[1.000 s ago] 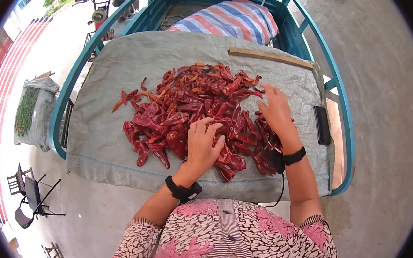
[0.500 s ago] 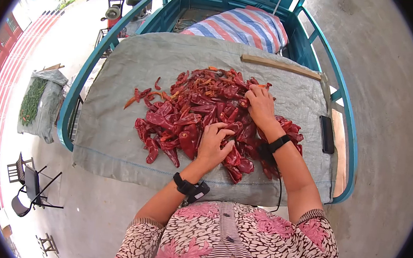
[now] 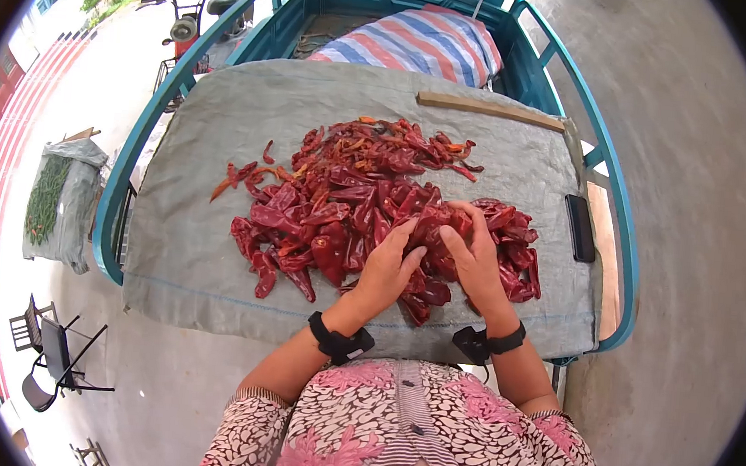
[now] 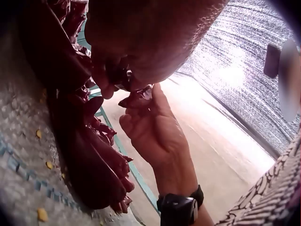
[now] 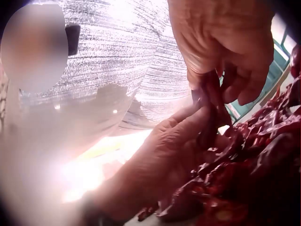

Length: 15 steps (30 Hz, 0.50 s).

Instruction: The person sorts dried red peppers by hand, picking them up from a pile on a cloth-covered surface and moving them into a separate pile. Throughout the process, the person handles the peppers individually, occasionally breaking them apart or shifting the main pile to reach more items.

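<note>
A heap of dried red chili peppers [image 3: 330, 216] lies on a grey woven sheet [image 3: 188, 183]. Over its near side my two hands have come close together. Between them is a dark red chili pepper [image 5: 214, 96], which fingers and thumbs of both hands pinch. My left hand [image 3: 385, 273] is on the left, thumb toward the other hand. From the right, my right hand [image 3: 476, 263] curls its fingers over the far side of the red peppers; the left wrist view shows a pepper [image 4: 140, 98] at its fingertips. Each wrist wears a black strap.
The sheet covers the rear of a teal cart with side rails [image 3: 610, 173]. A wooden stick [image 3: 488, 111] and a phone [image 3: 580, 227] lie on it. Beyond is a striped bag [image 3: 423, 44]. Folding chairs [image 3: 56, 357] and green peppers [image 3: 47, 199] stand at the left.
My right hand has come from the far right part of the heap back toward my body, beside the left hand. Peppers now sit between the hands. The left hand has moved only slightly.
</note>
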{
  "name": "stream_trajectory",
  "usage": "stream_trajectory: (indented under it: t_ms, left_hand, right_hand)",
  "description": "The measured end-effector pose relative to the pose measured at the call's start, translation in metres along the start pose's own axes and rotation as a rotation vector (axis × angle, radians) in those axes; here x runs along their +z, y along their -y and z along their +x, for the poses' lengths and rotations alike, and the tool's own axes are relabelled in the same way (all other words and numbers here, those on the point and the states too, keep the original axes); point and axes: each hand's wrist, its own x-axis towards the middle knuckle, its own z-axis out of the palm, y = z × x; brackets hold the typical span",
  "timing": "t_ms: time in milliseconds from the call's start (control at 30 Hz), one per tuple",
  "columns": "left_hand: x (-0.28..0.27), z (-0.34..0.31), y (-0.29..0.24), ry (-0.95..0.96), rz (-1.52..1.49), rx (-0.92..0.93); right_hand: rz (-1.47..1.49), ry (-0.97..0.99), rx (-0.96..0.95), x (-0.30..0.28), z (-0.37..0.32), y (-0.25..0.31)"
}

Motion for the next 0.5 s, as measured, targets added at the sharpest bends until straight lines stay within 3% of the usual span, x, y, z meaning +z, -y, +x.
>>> stream_trajectory:
  t_ms: [67,100,200,300,400,433,500]
  left_hand:
    - [0.005,-0.003,0.014,0.018,-0.069,-0.078]
    - [0.007,-0.003,0.018,0.022,-0.088,-0.106]
    - [0.007,0.0,0.011,0.01,-0.045,-0.066]
    - [0.007,0.008,-0.002,0.028,0.003,0.046]
    - [0.006,0.012,-0.011,0.133,0.056,0.068]
    - [0.004,0.016,-0.014,0.182,0.104,0.102]
    - [-0.005,0.031,-0.026,0.231,0.226,0.226]
  right_hand:
    - [0.024,0.041,0.15,-0.018,-0.001,-0.01]
    - [-0.099,-0.094,-0.001,-0.021,0.0,-0.024]
    - [-0.347,-0.148,0.075,-0.047,0.007,-0.024]
    - [-0.775,-0.173,-0.197,-0.056,0.005,-0.029]
    - [-0.216,0.067,-0.095,-0.037,-0.006,-0.002]
    - [-0.21,0.105,-0.192,-0.034,-0.005,-0.005]
    - [-0.181,0.033,-0.087,-0.036,-0.003,-0.009]
